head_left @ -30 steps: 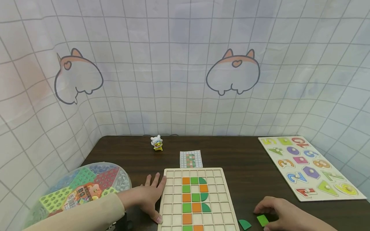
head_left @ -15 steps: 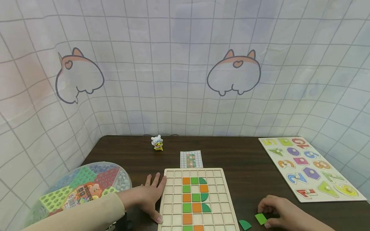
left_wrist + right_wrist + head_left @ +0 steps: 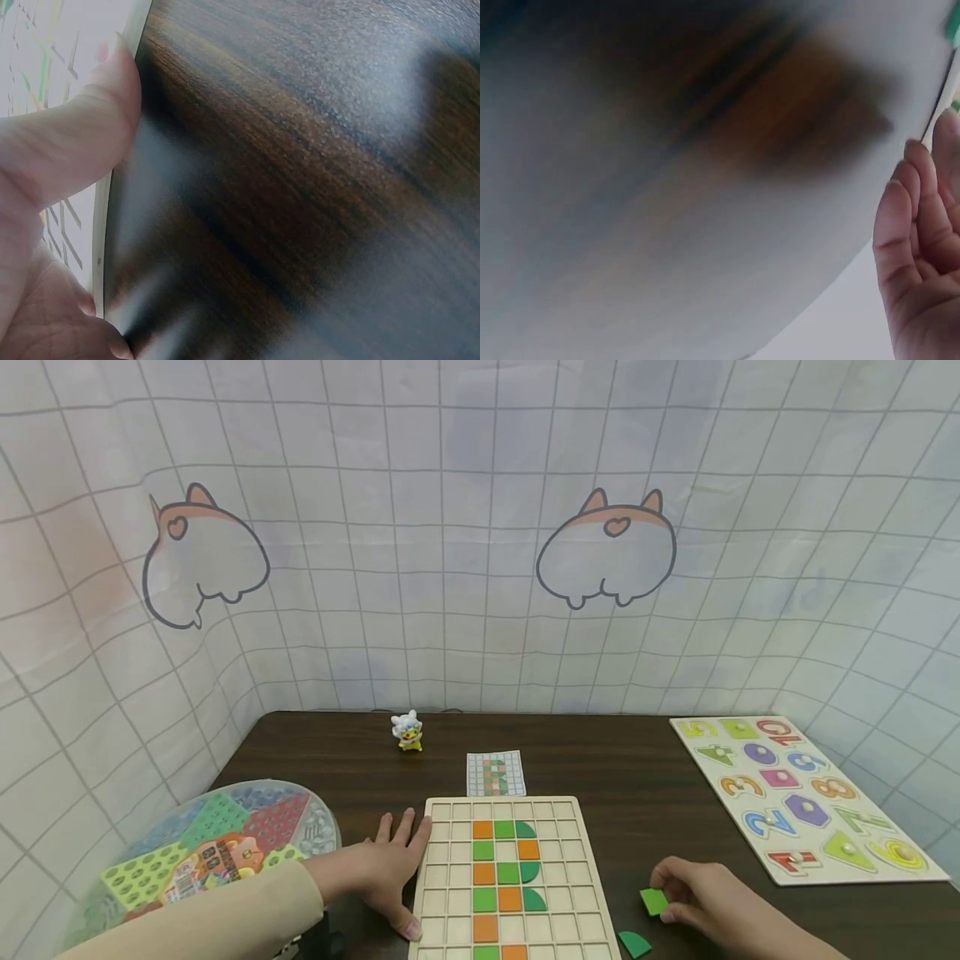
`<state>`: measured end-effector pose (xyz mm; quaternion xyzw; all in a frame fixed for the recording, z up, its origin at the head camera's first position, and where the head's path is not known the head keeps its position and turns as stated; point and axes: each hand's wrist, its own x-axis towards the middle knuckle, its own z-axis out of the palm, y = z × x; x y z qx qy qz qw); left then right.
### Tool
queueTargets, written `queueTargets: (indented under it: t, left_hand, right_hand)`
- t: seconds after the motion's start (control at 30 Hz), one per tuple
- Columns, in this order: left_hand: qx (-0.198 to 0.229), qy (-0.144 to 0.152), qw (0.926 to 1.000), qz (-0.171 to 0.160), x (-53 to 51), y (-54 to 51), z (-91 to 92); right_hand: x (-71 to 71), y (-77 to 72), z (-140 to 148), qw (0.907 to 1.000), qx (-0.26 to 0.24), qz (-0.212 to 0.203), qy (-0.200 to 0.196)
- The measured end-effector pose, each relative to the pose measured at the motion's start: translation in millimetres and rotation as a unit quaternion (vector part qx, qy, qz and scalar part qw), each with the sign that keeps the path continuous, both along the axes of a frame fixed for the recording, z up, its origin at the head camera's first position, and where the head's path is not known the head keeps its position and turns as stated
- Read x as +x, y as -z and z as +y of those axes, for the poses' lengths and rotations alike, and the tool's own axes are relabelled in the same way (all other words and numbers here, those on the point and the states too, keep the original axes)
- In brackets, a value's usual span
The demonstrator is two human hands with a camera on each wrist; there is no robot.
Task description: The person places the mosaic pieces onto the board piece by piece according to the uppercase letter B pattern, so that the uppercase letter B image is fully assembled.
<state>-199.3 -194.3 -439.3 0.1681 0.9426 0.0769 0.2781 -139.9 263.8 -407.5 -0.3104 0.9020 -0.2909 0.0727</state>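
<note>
In the head view, a wooden grid board point(image 3: 555, 881) bears orange and green squares and dark green quarter-round pieces in its middle columns. The left hand point(image 3: 388, 868) rests along the board's left edge with its fingers spread; its thumb point(image 3: 112, 97) touches that edge in the left wrist view. To the right of the board, the right hand point(image 3: 701, 897) pinches a light green square tile point(image 3: 654, 902) between thumb and fingers. A dark green quarter-round tile point(image 3: 634, 944) lies on the table between that hand and the board. The right wrist view shows curled fingers point(image 3: 894, 225), but not the square tile.
Behind the board lies a small printed pattern card point(image 3: 496, 774). A white and yellow figurine point(image 3: 408, 731) stands at the back. Number-and-shape puzzle board point(image 3: 806, 802) lies at right, and a round clear container point(image 3: 217, 843) of colourful pieces at left, partly under the left sleeve.
The right hand has picked up the light green square and moved it leftward and away from the person, nearer the board. The left hand has stayed in place.
</note>
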Motion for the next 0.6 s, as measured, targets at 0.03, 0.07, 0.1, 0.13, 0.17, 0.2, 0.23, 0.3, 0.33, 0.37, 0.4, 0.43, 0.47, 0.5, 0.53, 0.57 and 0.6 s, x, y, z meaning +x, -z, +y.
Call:
queueTargets:
  t: [0.03, 0.07, 0.1, 0.13, 0.17, 0.2, 0.23, 0.3, 0.33, 0.37, 0.4, 0.43, 0.47, 0.5, 0.53, 0.57, 0.6]
  left_hand:
    - [0.0, -0.001, 1.0, 0.001, -0.1, 0.2, 0.2]
    - [0.0, -0.001, 1.0, 0.002, -0.1, 0.4, 0.4]
    - [0.0, -0.002, 1.0, 0.002, -0.1, 0.5, 0.6]
    - [0.0, -0.003, 1.0, 0.003, -0.3, 0.5, 0.7]
    - [-0.001, -0.003, 1.0, 0.004, -0.4, 0.4, 0.9]
    - [-0.001, -0.004, 1.0, 0.004, -0.3, 0.2, 1.3]
    - [-0.002, -0.004, 1.0, 0.004, -0.2, -0.1, 1.6]
    - [-0.005, -0.006, 1.0, 0.003, -0.1, -0.5, 2.1]
    - [-0.006, -0.007, 1.0, 0.002, -0.1, -0.7, 2.3]
    - [-0.008, -0.008, 0.9999, 0.001, -0.1, -0.9, 2.4]
    - [-0.009, -0.009, 0.9999, -0.001, -0.2, -1.0, 2.4]
    - [-0.009, -0.009, 0.9999, -0.002, -0.5, -1.0, 2.4]
    - [-0.01, -0.01, 0.9999, -0.003, -0.8, -1.0, 2.4]
    - [-0.01, -0.01, 0.9999, -0.005, -1.1, -0.9, 2.3]
    - [-0.009, -0.011, 0.9999, -0.007, -1.6, -1.0, 2.1]
    - [-0.009, -0.011, 0.9999, -0.008, -2.0, -1.2, 1.9]
    - [-0.008, -0.011, 0.9999, -0.009, -2.3, -1.4, 1.7]
  right_hand:
    - [0.4, -1.2, -5.6, 0.9999, -0.006, -0.006, 0.006]
    - [1.0, -2.6, -11.7, 0.9998, -0.013, -0.012, 0.009]
    - [1.8, -4.1, -18.2, 0.9995, -0.02, -0.021, 0.012]
    - [2.6, -5.9, -25.3, 0.999, -0.026, -0.032, 0.015]
    - [3.3, -7.5, -32.6, 0.9984, -0.034, -0.043, 0.015]
    - [3.9, -9.1, -39.8, 0.9978, -0.04, -0.052, 0.014]
    - [4.6, -10.9, -46.9, 0.9968, -0.044, -0.066, 0.014]
    - [5.6, -13.8, -60.7, 0.9955, -0.047, -0.082, 0.01]
    - [6.0, -14.9, -67.2, 0.9947, -0.048, -0.09, 0.008]
    - [6.3, -15.6, -73.4, 0.9943, -0.049, -0.095, 0.006]
    - [6.7, -16.0, -79.1, 0.9941, -0.049, -0.097, 0.004]
    - [7.2, -16.2, -84.4, 0.9937, -0.051, -0.1, 0.002]
    - [7.8, -16.3, -89.2, 0.9936, -0.052, -0.1, 0.0]
    - [8.5, -16.3, -93.4, 0.993, -0.054, -0.105, 0.0]
    - [9.0, -16.2, -97.5, 0.9924, -0.057, -0.109, -0.001]
    - [9.4, -16.0, -101.0, 0.9923, -0.058, -0.109, -0.003]
    - [10.2, -16.0, -104.2, 0.9921, -0.059, -0.11, -0.006]
